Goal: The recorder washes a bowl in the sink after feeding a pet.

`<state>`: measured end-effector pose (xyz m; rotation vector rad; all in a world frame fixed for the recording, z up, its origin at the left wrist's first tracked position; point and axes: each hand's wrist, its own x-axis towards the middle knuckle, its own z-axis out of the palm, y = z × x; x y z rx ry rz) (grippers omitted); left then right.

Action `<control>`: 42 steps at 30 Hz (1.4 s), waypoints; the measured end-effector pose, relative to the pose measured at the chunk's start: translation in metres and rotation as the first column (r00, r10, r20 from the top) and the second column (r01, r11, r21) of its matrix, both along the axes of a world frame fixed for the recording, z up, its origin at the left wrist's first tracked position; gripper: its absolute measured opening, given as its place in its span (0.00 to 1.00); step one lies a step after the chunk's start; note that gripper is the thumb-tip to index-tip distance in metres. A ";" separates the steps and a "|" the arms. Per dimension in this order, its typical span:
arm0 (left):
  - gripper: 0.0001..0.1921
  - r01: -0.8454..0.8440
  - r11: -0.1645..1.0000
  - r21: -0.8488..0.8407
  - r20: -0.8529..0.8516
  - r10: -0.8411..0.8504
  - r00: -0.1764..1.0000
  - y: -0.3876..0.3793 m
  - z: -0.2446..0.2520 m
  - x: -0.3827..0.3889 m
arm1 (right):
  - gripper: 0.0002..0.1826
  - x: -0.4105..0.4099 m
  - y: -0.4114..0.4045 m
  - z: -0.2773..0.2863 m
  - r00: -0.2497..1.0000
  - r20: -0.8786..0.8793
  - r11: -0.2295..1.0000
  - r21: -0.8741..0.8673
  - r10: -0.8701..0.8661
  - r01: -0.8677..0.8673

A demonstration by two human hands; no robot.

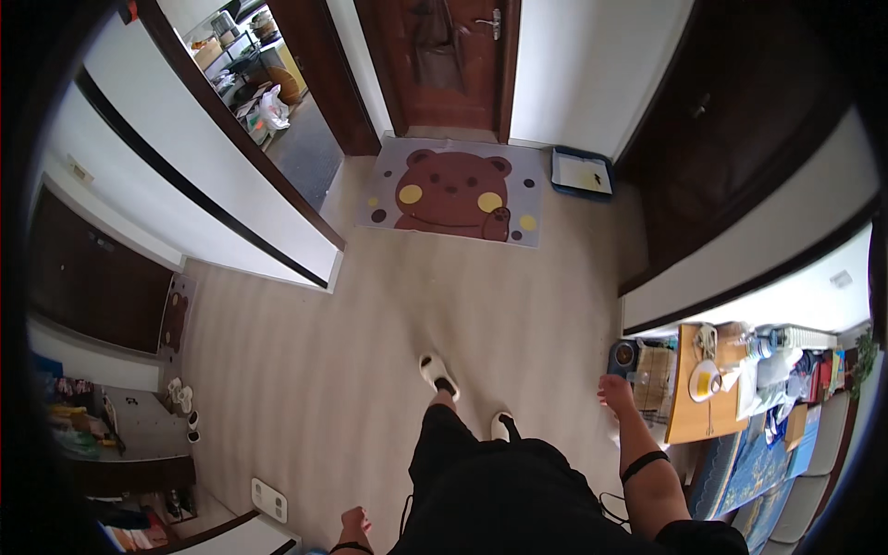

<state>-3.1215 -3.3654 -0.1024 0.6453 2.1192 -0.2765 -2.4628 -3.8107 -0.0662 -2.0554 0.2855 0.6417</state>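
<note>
My left hand [356, 520] hangs low at the bottom of the view, its fingers loosely bent, with nothing seen in it. My right hand [616, 393] is held out to the right, fingers half curled and no object visible in them. It appears near a dark pet bowl stand [624, 355] and a wooden table [718, 409], apart from both as far as I can tell. Cream slip-on shoes [438, 378] are on my feet, one foot ahead of the other. On the floor before me lies a mat with a brown bear [451, 194].
Beyond the mat is a brown door [451, 83] with a lever handle. A blue-rimmed tray [581, 173] sits at the wall. An open doorway on the left shows a cluttered room [260, 76]. A white bathroom-type scale [269, 499] and shoes [182, 395] are at left.
</note>
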 end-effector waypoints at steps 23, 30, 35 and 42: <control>0.12 0.407 0.607 0.683 0.073 -0.611 0.788 0.719 0.060 0.668 | 0.08 0.469 0.587 -0.039 0.935 -0.352 0.997 -0.053 0.037 -0.059; 0.15 0.909 0.352 0.224 -0.180 -0.902 0.393 0.732 -0.031 0.628 | 0.10 0.688 0.885 -0.061 0.724 -0.637 0.961 0.234 0.266 -0.147; 0.14 -0.013 0.959 0.285 0.050 -0.001 0.999 0.719 0.010 0.666 | 0.02 0.756 1.209 -0.002 0.814 -0.205 0.839 0.095 0.543 -0.536; 0.12 -0.130 0.938 0.322 0.201 0.066 0.977 0.786 -0.034 0.767 | 0.07 0.787 1.550 -0.021 0.540 -0.254 0.593 0.441 0.802 -0.673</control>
